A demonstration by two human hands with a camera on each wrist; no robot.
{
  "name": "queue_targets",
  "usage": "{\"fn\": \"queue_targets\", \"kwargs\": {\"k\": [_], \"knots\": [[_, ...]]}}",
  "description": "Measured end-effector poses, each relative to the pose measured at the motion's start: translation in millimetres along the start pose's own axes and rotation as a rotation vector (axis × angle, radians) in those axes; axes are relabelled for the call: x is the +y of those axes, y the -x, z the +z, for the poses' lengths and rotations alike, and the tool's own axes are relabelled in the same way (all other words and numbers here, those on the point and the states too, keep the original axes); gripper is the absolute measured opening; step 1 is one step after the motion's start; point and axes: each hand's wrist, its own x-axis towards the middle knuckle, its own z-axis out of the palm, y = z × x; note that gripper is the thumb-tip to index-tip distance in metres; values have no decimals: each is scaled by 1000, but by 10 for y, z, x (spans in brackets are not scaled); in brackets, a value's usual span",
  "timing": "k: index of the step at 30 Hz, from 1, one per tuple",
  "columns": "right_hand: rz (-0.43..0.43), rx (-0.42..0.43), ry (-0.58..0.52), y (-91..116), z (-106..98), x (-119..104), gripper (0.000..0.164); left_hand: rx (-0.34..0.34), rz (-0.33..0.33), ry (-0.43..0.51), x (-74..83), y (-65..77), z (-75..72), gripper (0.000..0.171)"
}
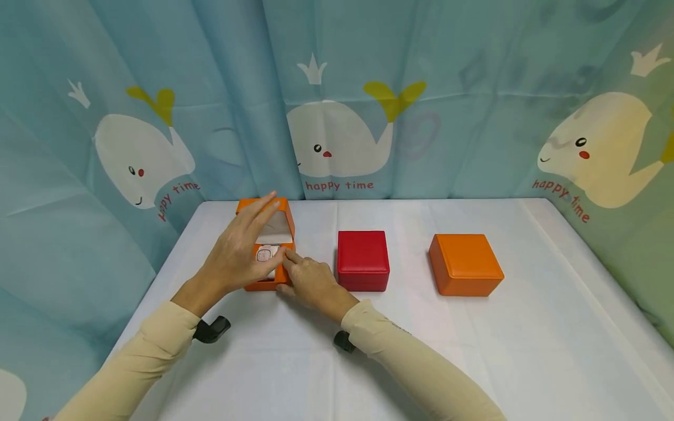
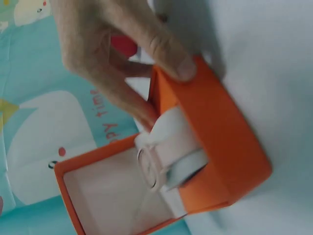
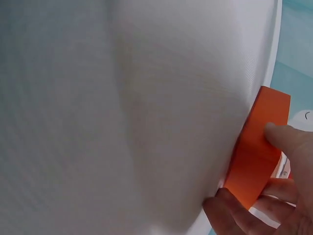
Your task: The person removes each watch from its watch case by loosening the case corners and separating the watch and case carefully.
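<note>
An orange watch box (image 1: 261, 286) stands at the table's left with its lid (image 1: 285, 217) raised, showing a pale lining. Inside sits a pale pink watch (image 2: 149, 169), its strap wrapped round a white cushion (image 2: 171, 122). My left hand (image 1: 235, 252) is over the box's left part, fingers straight and pointing up past the lid, thumb stretched across towards the right rim. From the right side, my right hand (image 1: 316, 286) grips the box, with its thumb on the front face and other fingers round the right end in the right wrist view.
A closed red box (image 1: 363, 260) sits just right of my right hand. Farther right is a closed orange box (image 1: 467, 265). All three boxes stand on a white cloth-covered table (image 1: 400, 345). A blue curtain (image 1: 453, 146) with whale prints hangs behind the table's far edge.
</note>
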Motion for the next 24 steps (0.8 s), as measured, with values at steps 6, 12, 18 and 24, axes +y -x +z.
{"fn": "queue_targets", "kwargs": {"k": [6, 12, 18, 24], "knots": [[1, -8, -2, 2, 10, 2, 54, -66, -27, 14, 81, 123, 17, 80], [6, -25, 42, 6, 20, 8, 64, -189, -149, 29, 103, 300, 45, 96], [-1, -42, 83, 24, 34, 3, 69, -315, -334, 74, 102, 458, 58, 92], [3, -66, 70, 33, 16, -7, 75, -347, -388, 91, 83, 558, 86, 80]]}}
